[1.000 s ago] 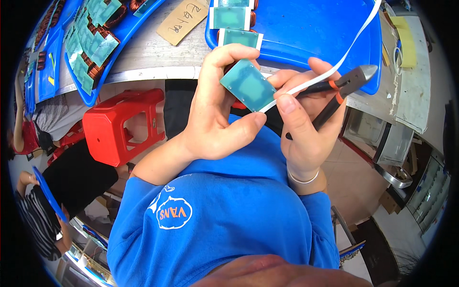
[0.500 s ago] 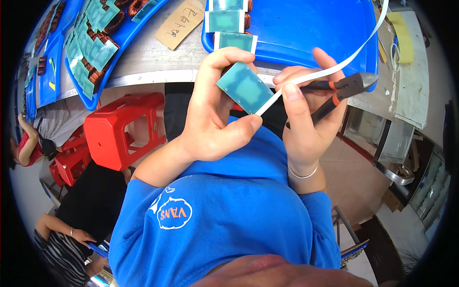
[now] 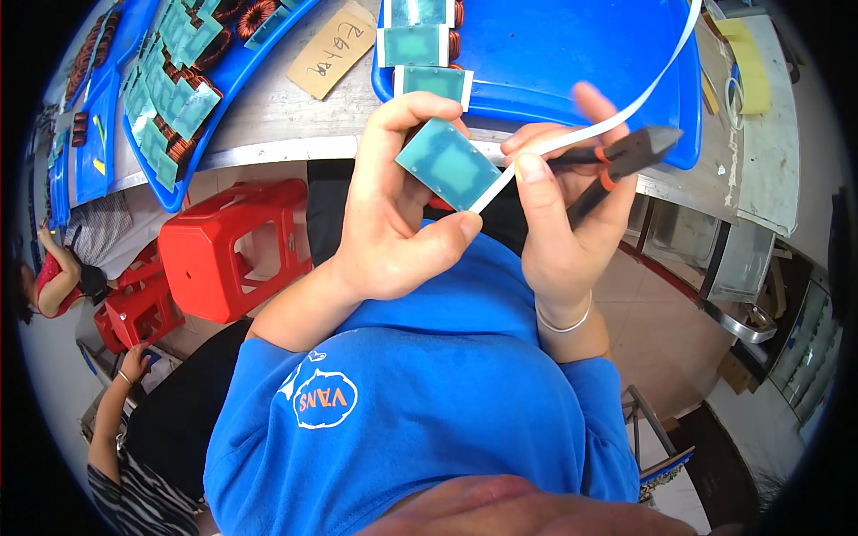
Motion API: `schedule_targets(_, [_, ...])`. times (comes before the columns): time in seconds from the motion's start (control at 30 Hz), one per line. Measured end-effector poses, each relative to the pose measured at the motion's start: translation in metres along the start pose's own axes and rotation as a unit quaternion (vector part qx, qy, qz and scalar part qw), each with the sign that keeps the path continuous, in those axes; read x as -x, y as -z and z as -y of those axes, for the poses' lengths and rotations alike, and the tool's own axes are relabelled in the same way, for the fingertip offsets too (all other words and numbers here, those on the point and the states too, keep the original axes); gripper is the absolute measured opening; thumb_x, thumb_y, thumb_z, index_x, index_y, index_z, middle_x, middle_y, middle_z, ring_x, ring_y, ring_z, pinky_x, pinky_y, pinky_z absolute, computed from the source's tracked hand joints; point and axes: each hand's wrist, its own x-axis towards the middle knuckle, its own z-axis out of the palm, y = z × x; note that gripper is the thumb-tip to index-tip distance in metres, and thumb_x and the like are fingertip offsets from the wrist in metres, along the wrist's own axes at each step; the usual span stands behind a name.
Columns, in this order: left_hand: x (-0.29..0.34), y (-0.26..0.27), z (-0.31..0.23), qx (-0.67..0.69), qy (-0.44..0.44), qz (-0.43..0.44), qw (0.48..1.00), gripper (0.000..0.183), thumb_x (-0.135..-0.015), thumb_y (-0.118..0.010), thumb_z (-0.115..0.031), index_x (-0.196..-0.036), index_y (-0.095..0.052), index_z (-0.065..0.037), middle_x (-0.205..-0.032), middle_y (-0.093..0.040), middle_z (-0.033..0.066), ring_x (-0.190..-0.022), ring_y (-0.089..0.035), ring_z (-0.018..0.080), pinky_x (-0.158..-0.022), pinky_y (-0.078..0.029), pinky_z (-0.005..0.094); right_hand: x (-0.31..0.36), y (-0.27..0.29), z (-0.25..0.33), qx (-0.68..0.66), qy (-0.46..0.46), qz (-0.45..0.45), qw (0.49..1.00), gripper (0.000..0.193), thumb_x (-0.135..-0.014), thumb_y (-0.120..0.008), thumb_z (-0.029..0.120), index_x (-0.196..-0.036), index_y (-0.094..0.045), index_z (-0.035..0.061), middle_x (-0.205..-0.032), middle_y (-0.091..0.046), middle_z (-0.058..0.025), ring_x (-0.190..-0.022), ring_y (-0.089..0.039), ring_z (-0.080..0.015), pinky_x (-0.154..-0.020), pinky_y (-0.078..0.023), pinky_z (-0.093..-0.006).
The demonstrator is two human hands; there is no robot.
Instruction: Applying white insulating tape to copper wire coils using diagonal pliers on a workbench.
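Note:
My left hand (image 3: 380, 237) pinches a small green circuit board (image 3: 449, 166) by its edges, tilted, its flat face toward me. A white tape strip (image 3: 645, 94) lies along the board's lower right edge and runs up to the top right, out of sight. Between thumb and fingers my right hand (image 3: 559, 255) grips this strip close to the board. Black cutting pliers (image 3: 642, 152) with orange marks rest in the same hand, jaws pointing right; most of their handles are hidden by the fingers.
A blue tray (image 3: 554, 58) ahead holds similar boards (image 3: 413, 45) with white edges and copper coils. Another blue tray (image 3: 170, 198) at left holds many boards and coils. Between them lies a cardboard piece (image 3: 331, 49). Red stools (image 3: 201, 259) and a co-worker's arm (image 3: 109, 420) are at left.
Both hands, with the board, strip and pliers, have shifted slightly left. The co-worker at lower left has moved an arm up toward the red stools.

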Motion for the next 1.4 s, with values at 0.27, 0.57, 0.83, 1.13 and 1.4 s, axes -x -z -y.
schedule_targets(0.27, [-0.009,0.023,-0.011,-0.065,-0.074,-0.059,0.993,0.054,-0.067,-0.064,-0.012,-0.113,-0.038,-0.004,-0.100,-0.044,0.0122,-0.097,-0.044,0.0212,-0.081,-0.042,0.0317,0.008,0.028,0.020,0.106,-0.066,0.121,0.985,0.041,-0.072,-0.065,0.003,-0.109,-0.048,-0.0009,-0.090,-0.059,-0.0102,-0.080,-0.057,-0.0155,-0.070,-0.045,-0.0257])
schedule_targets(0.57, [-0.009,0.029,-0.008,-0.097,-0.131,-0.042,0.986,0.046,-0.067,-0.064,-0.004,-0.107,-0.040,-0.006,-0.099,-0.044,0.0109,-0.096,-0.044,0.0209,-0.088,-0.035,0.0343,0.008,0.016,0.015,0.228,-0.027,0.231,0.945,0.043,-0.061,-0.067,0.003,-0.103,-0.059,0.0051,-0.089,-0.059,-0.0101,-0.081,-0.057,-0.0255,-0.074,-0.044,-0.0340])
schedule_targets(0.83, [-0.009,0.034,-0.006,-0.141,-0.168,-0.016,0.975,0.046,-0.067,-0.066,-0.004,-0.105,-0.041,-0.005,-0.099,-0.044,0.0110,-0.095,-0.044,0.0204,-0.087,-0.035,0.0340,0.005,0.014,0.013,0.247,0.013,0.215,0.945,0.044,-0.059,-0.067,0.002,-0.102,-0.061,0.0054,-0.087,-0.059,-0.0089,-0.077,-0.057,-0.0241,-0.069,-0.045,-0.0328])
schedule_targets(1.13, [-0.008,0.031,-0.010,-0.123,-0.141,-0.012,0.982,0.050,-0.066,-0.061,0.000,-0.112,-0.041,0.001,-0.096,-0.045,0.0094,-0.083,-0.047,0.0112,-0.072,-0.041,0.0227,0.006,0.019,0.019,0.289,0.003,0.223,0.931,0.042,-0.059,-0.066,0.000,-0.100,-0.062,0.0064,-0.074,-0.058,-0.0059,-0.063,-0.057,-0.0212,-0.057,-0.046,-0.0302])
schedule_targets(1.4, [-0.008,0.029,-0.022,-0.226,-0.080,0.048,0.970,0.008,-0.070,-0.065,-0.004,-0.077,-0.062,-0.002,-0.078,-0.053,0.0056,-0.075,-0.050,0.0141,-0.067,-0.039,0.0246,0.003,0.021,0.023,0.282,-0.021,0.280,0.917,0.035,-0.061,-0.067,0.003,-0.095,-0.059,0.0054,-0.076,-0.057,-0.0082,-0.069,-0.056,-0.0220,-0.061,-0.045,-0.0309])
